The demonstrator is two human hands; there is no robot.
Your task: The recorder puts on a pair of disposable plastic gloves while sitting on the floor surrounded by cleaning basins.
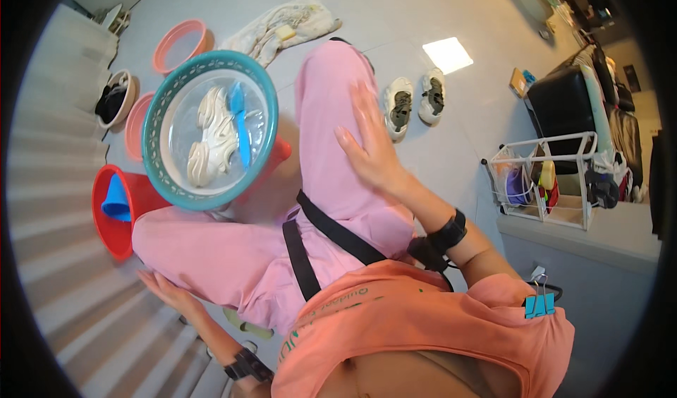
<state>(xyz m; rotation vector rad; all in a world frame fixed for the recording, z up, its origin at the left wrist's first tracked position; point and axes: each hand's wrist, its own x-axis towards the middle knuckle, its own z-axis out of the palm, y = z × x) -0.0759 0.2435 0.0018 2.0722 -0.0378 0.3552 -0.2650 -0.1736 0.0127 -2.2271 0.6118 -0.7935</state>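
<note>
My right hand lies on my right thigh in pink trousers, its fingers stretched out and holding nothing. Lower on the left, my left hand rests against the underside of my left leg with its fingers extended. In front of me stands a teal-rimmed basin, raised on something red that is mostly hidden. Clear liquid fills its pale inside. Two white, wavy-edged pieces, resembling chunky shoe soles, lie in it. Beside them is a blue long-handled brush. Neither hand touches the basin.
A red bucket holding something blue stands left, near a pale curtain. Pink basins and a cream basin with dark cloth sit beyond. A stained towel, white-and-dark shoes and a white rack lie farther off.
</note>
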